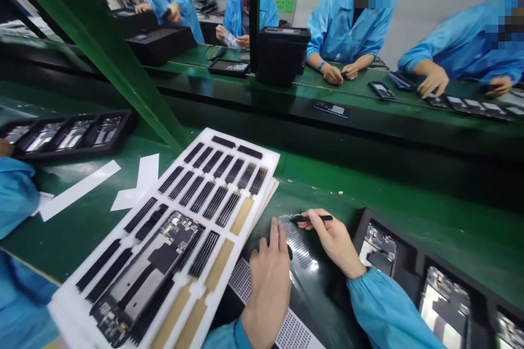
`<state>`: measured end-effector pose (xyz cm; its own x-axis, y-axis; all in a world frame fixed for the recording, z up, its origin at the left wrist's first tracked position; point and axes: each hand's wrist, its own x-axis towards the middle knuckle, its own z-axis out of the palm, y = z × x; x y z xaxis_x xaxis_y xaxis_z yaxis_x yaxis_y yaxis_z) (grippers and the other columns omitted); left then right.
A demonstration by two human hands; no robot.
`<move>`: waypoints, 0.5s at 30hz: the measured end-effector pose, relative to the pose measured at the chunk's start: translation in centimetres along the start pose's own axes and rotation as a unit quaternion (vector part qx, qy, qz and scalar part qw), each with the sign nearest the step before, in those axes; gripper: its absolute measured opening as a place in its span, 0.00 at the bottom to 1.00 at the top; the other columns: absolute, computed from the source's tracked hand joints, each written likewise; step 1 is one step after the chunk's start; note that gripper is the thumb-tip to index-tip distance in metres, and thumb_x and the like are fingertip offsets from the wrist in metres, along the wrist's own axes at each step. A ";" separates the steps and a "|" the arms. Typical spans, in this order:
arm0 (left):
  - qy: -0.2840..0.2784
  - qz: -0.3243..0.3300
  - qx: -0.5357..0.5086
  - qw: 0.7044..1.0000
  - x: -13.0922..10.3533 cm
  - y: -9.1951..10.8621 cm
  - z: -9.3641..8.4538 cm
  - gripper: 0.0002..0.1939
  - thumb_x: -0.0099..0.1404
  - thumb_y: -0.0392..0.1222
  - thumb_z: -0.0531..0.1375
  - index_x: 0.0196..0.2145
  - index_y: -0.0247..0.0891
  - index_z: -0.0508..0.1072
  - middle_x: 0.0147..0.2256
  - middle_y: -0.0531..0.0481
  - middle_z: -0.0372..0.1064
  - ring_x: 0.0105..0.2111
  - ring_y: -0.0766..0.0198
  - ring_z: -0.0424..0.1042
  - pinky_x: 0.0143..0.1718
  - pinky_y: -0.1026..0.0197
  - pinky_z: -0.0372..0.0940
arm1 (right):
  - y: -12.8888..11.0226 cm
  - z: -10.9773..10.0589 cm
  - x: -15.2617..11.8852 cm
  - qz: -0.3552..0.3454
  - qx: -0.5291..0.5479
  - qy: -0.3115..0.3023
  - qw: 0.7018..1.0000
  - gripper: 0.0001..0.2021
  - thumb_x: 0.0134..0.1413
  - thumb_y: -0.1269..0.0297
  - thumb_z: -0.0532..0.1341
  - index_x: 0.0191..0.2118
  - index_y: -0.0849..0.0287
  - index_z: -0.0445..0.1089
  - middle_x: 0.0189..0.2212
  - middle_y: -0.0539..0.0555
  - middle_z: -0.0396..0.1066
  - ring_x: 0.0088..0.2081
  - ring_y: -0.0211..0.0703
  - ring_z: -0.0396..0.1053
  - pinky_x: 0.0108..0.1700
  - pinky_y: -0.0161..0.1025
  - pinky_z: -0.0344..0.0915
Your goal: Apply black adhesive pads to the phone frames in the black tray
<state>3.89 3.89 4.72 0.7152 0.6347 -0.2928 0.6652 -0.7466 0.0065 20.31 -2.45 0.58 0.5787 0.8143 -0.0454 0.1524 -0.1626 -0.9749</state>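
Observation:
My right hand [335, 240] is closed around slim black tweezers [326, 218], their tip at the upper edge of a clear sheet with rows of small dots [301, 245]. Flat on the bench, my left hand [270, 283] has its fingers stretched out, fingertips beside that sheet's left edge. A white sheet covered in small dark dots [298, 331] lies partly under my left hand and wrist. To the left is a white foam tray [268, 166] with slots of black strips [216, 202]. An opened phone body [151, 272] rests on the tray.
A black tray [413, 267] with opened phones stands by my right arm. At the left, another black phone tray [92, 144] and white paper strips [82, 191] lie near a co-worker's sleeve [16, 193]. A green post [102, 60] slants overhead. Several co-workers sit across the line.

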 end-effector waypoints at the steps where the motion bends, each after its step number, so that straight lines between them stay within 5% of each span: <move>1: 0.000 0.000 0.002 1.000 0.0 0.0 0.1 0.42 0.57 0.19 0.52 0.69 0.33 0.59 0.70 0.41 0.50 0.46 0.52 0.77 0.37 0.56 0.79 | 0.2 0.1 0.0 0.000 -0.001 -0.003 1.000 0.22 0.66 0.42 0.58 0.40 0.58 0.76 0.34 0.58 0.80 0.36 0.49 0.79 0.41 0.42 0.75; 15: -0.029 0.032 0.013 0.999 0.5 -0.2 0.2 0.40 0.58 0.21 0.52 0.68 0.30 0.59 0.70 0.39 0.47 0.46 0.49 0.77 0.36 0.54 0.78 | 1.0 0.4 0.1 0.008 0.016 -0.026 0.999 0.19 0.68 0.47 0.58 0.41 0.58 0.76 0.36 0.57 0.81 0.37 0.48 0.79 0.42 0.41 0.74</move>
<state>4.06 4.30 4.37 0.7413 0.5740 -0.3478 0.6128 -0.7902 0.0020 20.19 -2.30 -0.46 0.5375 0.8403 -0.0711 0.1176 -0.1581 -0.9804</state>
